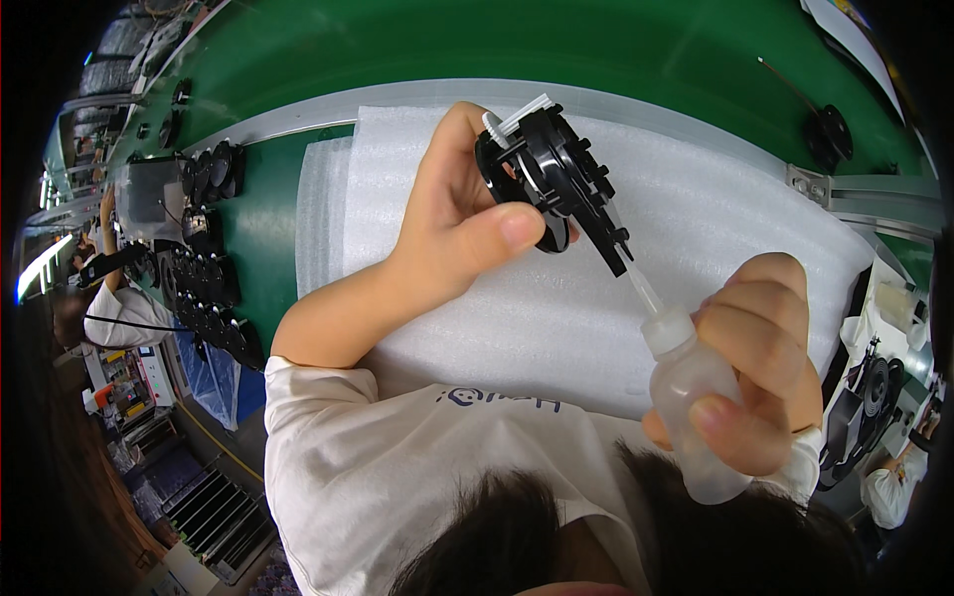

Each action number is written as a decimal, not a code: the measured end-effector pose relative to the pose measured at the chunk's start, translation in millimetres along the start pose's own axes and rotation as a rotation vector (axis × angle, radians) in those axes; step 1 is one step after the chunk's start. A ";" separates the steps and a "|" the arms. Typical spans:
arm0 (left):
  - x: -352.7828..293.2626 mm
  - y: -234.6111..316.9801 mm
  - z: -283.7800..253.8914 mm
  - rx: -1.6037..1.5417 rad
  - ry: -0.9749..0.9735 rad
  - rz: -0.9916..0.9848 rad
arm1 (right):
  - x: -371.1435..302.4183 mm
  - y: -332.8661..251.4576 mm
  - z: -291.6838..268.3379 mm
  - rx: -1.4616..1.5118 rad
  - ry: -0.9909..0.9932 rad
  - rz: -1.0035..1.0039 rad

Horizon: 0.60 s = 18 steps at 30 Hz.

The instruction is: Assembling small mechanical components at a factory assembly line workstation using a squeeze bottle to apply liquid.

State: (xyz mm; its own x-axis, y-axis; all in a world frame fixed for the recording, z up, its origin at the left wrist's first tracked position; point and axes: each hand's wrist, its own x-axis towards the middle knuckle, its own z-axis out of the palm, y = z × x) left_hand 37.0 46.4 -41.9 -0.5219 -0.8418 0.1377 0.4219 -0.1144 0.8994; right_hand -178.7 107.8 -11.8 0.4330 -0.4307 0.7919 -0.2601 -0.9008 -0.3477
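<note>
My left hand (462, 214) is closed on a black plastic gear assembly (556, 164), thumb on its near side and fingers behind. A white gear with a ribbed shaft (519, 116) shows at the top of the assembly. My right hand (760, 363) grips a translucent squeeze bottle (693, 402) with a white cap and a long thin nozzle. The nozzle (644, 285) points up at the narrow lower end of the assembly; whether it touches I cannot tell. Beneath both hands lies a white foam sheet (477, 328).
Several round black parts (204, 288) stand in rows on the green bench at the left, near a clear bin (151, 199). A metal rail (636, 107) borders the foam. A black disc with a wire (830, 137) lies far right. Other people (124, 313) work at both sides.
</note>
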 end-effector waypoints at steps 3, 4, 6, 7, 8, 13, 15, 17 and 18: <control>12.3 -1.8 8.7 -0.028 -0.034 -0.021 | -0.2 -4.2 -11.6 -0.041 -0.008 0.029; 9.9 -0.6 6.7 -0.022 -0.023 -0.013 | -0.3 -1.5 -7.9 -0.016 0.001 0.023; 5.6 0.6 3.4 -0.007 -0.003 -0.001 | 0.6 4.4 -0.1 0.018 0.027 0.025; 5.5 0.8 3.8 -0.015 0.013 -0.004 | 1.7 4.8 0.9 0.026 0.047 0.040; 5.5 1.2 4.4 -0.021 0.029 -0.006 | 2.4 5.1 0.4 0.026 0.046 0.035; 24.0 -3.3 -17.8 0.253 0.184 0.104 | -7.0 18.9 18.0 0.951 0.539 0.750; 41.7 4.5 -35.0 0.796 0.320 0.255 | -11.3 35.1 22.0 1.132 0.536 0.935; 58.1 7.9 -62.4 1.483 0.451 0.605 | -16.4 49.2 29.4 1.312 0.515 1.128; 60.0 11.0 -66.8 1.503 0.550 0.397 | -18.4 53.6 33.4 1.344 0.592 1.289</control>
State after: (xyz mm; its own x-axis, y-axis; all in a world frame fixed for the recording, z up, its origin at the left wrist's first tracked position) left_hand 59.9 -40.6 -51.4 -0.1161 -0.8041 0.5830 -0.7659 0.4462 0.4629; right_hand -171.7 65.5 -61.8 0.1814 -0.9469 -0.2656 0.7112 0.3128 -0.6296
